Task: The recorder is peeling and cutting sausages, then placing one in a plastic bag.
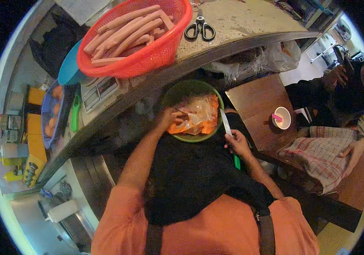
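Observation:
In my right hand [237,143] is a knife [226,122] with a green handle, its blade pointing up and away from me. My left hand [171,118] reaches over the left side of a green basin [196,138], its fingers at crumpled clear and orange plastic packaging [198,116]. Whether those fingers grip the plastic is unclear. The basin sits in front of my black apron [182,178]. Above it on the counter, a red plastic colander [159,62] holds several long sausages [131,33].
Black-handled scissors [200,27] lie on the counter [239,22] beside the colander. Left are a scale [100,92], a green-handled tool [76,111] and a blue basket [45,118] of eggs. At right, a white cup [282,118] stands on a wooden table [258,108]; another person's hand [352,156] rests on a checked cloth [322,149].

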`<state>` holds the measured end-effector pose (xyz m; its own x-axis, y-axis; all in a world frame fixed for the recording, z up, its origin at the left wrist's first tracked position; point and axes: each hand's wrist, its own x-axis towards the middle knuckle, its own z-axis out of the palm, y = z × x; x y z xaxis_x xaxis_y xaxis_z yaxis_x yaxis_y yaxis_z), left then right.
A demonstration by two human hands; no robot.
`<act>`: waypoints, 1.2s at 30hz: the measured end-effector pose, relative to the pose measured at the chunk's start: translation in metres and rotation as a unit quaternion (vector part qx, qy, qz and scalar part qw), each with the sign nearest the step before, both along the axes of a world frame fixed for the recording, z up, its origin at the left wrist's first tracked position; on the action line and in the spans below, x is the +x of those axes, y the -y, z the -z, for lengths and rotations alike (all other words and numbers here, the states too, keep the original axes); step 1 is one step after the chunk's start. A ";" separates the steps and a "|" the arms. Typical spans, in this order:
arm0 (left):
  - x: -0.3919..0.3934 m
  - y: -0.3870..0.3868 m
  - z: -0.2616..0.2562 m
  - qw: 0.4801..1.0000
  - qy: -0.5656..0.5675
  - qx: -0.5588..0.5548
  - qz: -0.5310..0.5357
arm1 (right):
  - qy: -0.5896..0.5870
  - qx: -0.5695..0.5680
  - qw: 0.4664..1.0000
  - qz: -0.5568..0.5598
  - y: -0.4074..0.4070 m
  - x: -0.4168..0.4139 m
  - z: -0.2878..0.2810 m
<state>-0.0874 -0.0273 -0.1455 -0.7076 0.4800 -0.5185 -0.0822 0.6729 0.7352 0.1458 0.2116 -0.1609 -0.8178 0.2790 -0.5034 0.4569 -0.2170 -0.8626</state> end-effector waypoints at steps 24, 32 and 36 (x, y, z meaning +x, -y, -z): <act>0.100 -0.020 -0.145 0.878 -0.314 0.359 -0.041 | -0.362 0.309 0.869 -0.136 0.043 -0.080 -0.211; 0.105 -0.020 -0.164 0.875 -0.376 0.306 0.021 | -0.334 0.316 0.864 -0.202 0.031 -0.076 -0.211; 0.105 -0.017 -0.168 0.890 -0.346 0.295 0.036 | -0.350 0.324 0.847 -0.235 0.024 -0.079 -0.199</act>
<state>0.0179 -0.0100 0.0223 -0.7161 0.5809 0.3870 0.5555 0.1385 0.8199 0.0666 0.1879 0.0385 -0.9500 -0.1281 0.2849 -0.3111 0.4692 -0.8264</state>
